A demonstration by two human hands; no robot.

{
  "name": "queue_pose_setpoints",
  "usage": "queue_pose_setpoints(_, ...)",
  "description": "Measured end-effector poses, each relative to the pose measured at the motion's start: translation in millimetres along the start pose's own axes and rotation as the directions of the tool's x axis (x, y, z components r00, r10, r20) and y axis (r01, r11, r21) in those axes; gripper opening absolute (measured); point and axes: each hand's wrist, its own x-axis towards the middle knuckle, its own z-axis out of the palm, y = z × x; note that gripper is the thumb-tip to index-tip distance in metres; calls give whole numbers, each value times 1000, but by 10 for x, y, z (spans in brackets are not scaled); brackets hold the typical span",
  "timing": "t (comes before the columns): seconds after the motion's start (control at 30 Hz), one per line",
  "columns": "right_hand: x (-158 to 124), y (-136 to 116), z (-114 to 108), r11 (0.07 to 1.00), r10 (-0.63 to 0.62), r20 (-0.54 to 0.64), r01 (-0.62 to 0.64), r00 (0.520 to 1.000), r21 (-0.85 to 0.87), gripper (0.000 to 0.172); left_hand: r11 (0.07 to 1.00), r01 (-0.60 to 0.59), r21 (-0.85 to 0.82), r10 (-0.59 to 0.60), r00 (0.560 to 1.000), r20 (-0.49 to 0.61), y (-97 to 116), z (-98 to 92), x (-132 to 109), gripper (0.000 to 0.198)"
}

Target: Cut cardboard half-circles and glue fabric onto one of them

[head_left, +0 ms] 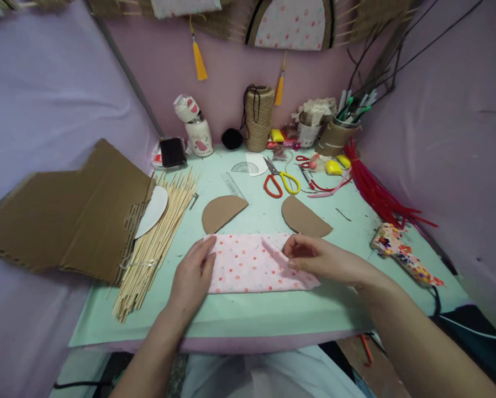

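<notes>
A folded piece of pink fabric [243, 268] with red dots lies flat near the front of the table. My left hand [194, 271] rests on its left end, fingers stretched out over the edge. At the right end my right hand [308, 255] pinches the fabric's upper layer between thumb and fingers, raising a small fold. Just behind the fabric lie two cardboard half circles, one on the left [222, 213] and one on the right [305, 216].
Bamboo skewers [157, 243] and folded cardboard [82, 221] lie left. Behind the half circles are scissors [281, 179] and a clear ruler [233, 186]. A twine spool [259, 119] stands at the back. Red pipe cleaners [372, 188] and a patterned glue gun [405, 257] are on the right.
</notes>
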Motion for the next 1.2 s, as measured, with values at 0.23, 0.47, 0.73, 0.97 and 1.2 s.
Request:
queue_pose_setpoints(0.23,-189,113,19,938,22,-297,-122,955,-323,33,998,-21,68,18,999,40,42,21,-12,39)
queue_pose_setpoints(0.47,-166,169,125,998,41,-337,-56,941,-35,46,995,-5,102,0,999,47,55,19,-17,38)
queue_pose_setpoints(0.73,-442,161,425,851,-517,-415,398,749,-343,35,994,-11,109,5,999,50,65,16,-13,38)
queue_pose_setpoints(0.97,-347,403,480,857,-510,-600,304,617,-415,26,990,-24,139,18,999,44,50,33,-16,38)
queue_pose_setpoints(1.2,-272,438,380,795,-592,-523,336,613,-505,13,986,-52,156,48,998,27,51,38,-17,37)
